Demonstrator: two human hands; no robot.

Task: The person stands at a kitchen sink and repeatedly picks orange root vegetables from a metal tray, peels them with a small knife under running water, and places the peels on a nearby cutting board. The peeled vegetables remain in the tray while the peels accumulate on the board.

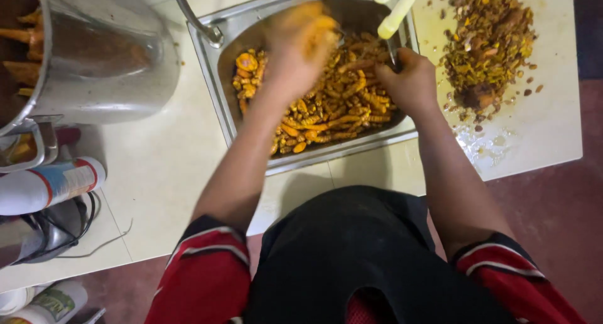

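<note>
A steel sink basin (229,94) holds a heap of orange-yellow turmeric roots (339,113). My left hand (295,47), blurred and stained orange, is raised over the left part of the heap and seems closed on a few roots. My right hand (408,79) is over the right side of the sink, gripping a dark-bladed knife (394,50) and touching a root at the heap's edge. A pale yellow-green handle (397,13) sticks out above that hand.
A pile of brown and yellow peelings (490,44) lies on the white counter (157,173) to the right of the sink. A large steel pot (107,54) with more roots stands at left. A tap spout (191,16) arches over the sink. Bottles and a cable lie at lower left.
</note>
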